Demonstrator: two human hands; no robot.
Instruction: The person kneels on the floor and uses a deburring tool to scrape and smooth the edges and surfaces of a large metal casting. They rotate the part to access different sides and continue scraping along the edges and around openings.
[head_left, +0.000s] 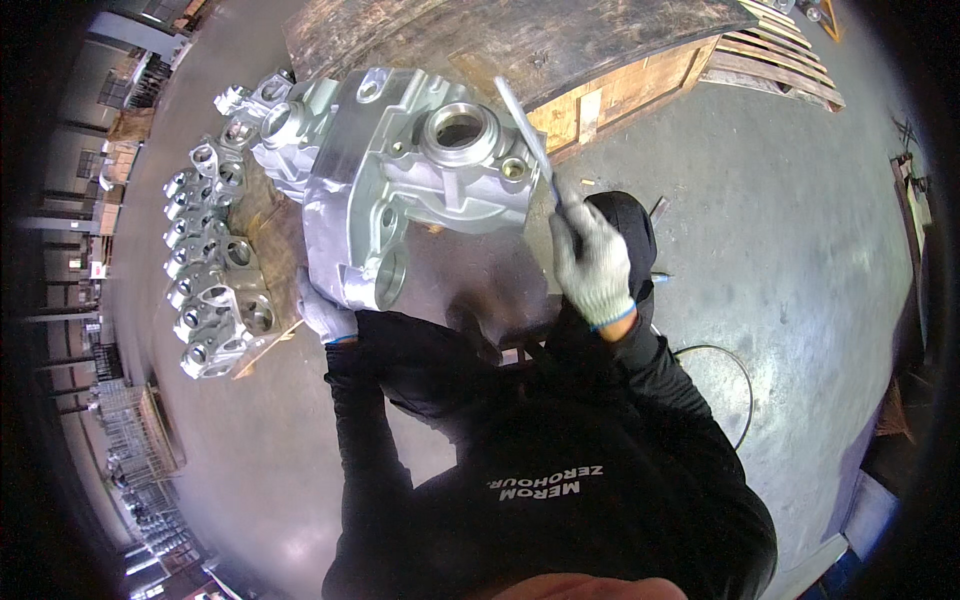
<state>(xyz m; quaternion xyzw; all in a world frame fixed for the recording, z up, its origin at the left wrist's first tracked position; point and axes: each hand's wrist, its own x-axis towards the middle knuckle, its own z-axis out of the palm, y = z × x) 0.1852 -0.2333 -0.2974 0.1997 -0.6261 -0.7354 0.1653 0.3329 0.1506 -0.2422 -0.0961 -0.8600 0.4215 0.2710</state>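
Note:
A large silvery metal casting (345, 215) with round bores lies on the dark, worn wooden bench in front of me. My left hand (325, 315), in a pale work glove, grips its near left edge; some of its fingers are hidden behind the metal. My right hand (592, 255), in a white knit glove with a blue cuff edge, is closed around the grip end of a long, flat metal file (522, 125). The file slants up and leftward past the casting's right side, close to a round bore. Whether it touches the metal I cannot tell.
Several similar castings (215, 265) stand in rows at the left. Beyond the bench top (420, 35) with its wooden side lies a slatted pallet (775, 60). A dark hose (745, 375) curves over the grey floor at right. Wire cages (135, 430) line the far left.

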